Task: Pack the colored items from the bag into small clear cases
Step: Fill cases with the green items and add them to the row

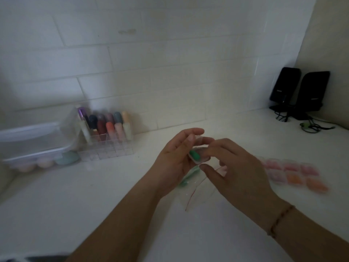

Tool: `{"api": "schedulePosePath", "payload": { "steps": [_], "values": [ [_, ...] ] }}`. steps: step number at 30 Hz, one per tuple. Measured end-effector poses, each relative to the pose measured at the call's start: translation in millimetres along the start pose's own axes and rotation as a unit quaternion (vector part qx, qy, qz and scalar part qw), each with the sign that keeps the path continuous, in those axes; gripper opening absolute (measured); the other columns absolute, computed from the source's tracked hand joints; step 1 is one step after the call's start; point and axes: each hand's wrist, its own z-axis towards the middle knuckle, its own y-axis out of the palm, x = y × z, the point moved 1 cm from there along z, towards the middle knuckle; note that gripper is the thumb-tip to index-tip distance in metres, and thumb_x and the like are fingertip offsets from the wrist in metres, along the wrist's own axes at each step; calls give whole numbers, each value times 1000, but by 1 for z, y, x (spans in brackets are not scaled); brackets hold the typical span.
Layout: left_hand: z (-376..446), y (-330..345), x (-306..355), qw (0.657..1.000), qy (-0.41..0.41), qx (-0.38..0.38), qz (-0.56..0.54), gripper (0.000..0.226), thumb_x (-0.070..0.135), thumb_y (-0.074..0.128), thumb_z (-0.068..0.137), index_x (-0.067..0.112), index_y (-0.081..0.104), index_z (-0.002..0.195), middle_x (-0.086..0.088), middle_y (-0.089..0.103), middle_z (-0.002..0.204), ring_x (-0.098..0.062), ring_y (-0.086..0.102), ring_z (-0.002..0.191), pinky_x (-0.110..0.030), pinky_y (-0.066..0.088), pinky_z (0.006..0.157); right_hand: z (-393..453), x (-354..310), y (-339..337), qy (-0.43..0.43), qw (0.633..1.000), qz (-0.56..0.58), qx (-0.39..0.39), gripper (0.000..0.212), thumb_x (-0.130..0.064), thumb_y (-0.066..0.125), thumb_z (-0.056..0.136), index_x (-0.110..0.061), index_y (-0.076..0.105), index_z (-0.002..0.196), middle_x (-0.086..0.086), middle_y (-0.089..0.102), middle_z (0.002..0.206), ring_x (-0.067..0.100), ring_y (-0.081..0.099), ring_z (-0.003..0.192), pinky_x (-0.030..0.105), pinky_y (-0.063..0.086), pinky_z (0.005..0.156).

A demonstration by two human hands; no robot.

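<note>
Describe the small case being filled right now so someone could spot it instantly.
Start at the white counter and find the two hands at its middle. The small clear case sits between the left hand and right hand. It alone holds a green item; the finished cases to the right hold pink and orange.

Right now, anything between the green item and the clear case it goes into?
Nothing visible. The green item already sits in the small clear case, which the left hand and the right hand hold together above the bag. Blur hides whether the case is closed.
</note>
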Motion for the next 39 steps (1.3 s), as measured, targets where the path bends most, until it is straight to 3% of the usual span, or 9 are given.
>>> {"api": "schedulePosePath", "payload": {
  "steps": [6, 12, 17, 25, 29, 31, 33, 36, 39],
  "values": [
    [-7, -7, 8, 993, -8, -37, 113, 53, 36, 70, 85, 10, 54, 128, -9, 62, 131, -31, 59, 119, -49, 45, 104, 0, 9, -6, -106, 992, -54, 43, 11, -21, 65, 90, -13, 72, 88, 0, 68, 94, 22, 62, 76, 36, 51, 59],
    [-8, -18, 12, 981, -8, -44, 187, 33, 11, 58, 89, 8, 62, 122, -10, 66, 124, -28, 63, 115, -46, 48, 101, -2, 3, -7, -154, 982, -109, 28, 9, -22, 64, 92, -17, 72, 89, -3, 68, 91, 23, 59, 71, 36, 47, 52],
    [-9, -22, 12, 989, -24, -58, 134, 46, -9, 61, 82, 4, 57, 126, -15, 65, 125, -27, 63, 115, -37, 51, 97, -3, -1, -2, -151, 983, -106, 13, 10, -21, 63, 92, -18, 70, 86, -4, 68, 89, 24, 58, 69, 37, 47, 50],
    [-6, -29, 9, 991, -44, -3, 125, 29, 11, 63, 86, 11, 68, 114, -13, 70, 117, -28, 66, 109, -46, 52, 96, -4, -3, -2, -159, 979, -125, 20, 8, -12, 73, 82, -18, 70, 85, -4, 68, 90, 24, 58, 70, 35, 46, 49],
    [-3, -31, 8, 995, -41, 55, 78, 32, 13, 64, 79, 7, 69, 109, -12, 71, 112, -26, 68, 106, -36, 55, 91, -1, -11, -18, -118, 989, -83, 0, 10, -21, 61, 83, -21, 70, 85, -6, 68, 88, 18, 58, 69, 31, 46, 50],
    [-1, -34, 7, 993, -41, 89, 61, 32, 14, 64, 77, 6, 69, 108, -12, 72, 112, -27, 68, 107, -34, 56, 89, 1, -15, -32, -83, 994, -48, -54, 14, -27, 53, 75, -26, 65, 69, -10, 64, 71, 14, 57, 57, 28, 45, 49],
    [1, -36, 4, 990, -43, 119, 54, 28, 13, 63, 82, 5, 69, 108, -11, 72, 109, -24, 68, 105, -33, 57, 87, 0, -16, -37, -50, 980, -84, -175, 27, -40, 41, 69, -26, 64, 64, -11, 64, 65, 12, 60, 57, 29, 50, 56],
    [3, -37, 0, 986, -53, 155, 24, 19, 5, 58, 91, 4, 69, 106, -11, 72, 104, -23, 69, 99, -33, 58, 85, -11, -17, -20, -90, 960, -119, -235, 39, -45, 36, 74, -33, 71, 85, -13, 71, 85, 11, 68, 74, 29, 55, 65],
    [5, -38, -1, 980, -61, 189, -10, 21, 9, 64, 83, 3, 70, 102, -12, 72, 101, -23, 70, 95, -36, 57, 88, -17, -18, -6, -101, 946, -121, -284, 40, -47, 36, 87, -38, 61, 117, -20, 64, 111, 9, 68, 85, 27, 47, 60]
  ]
}}
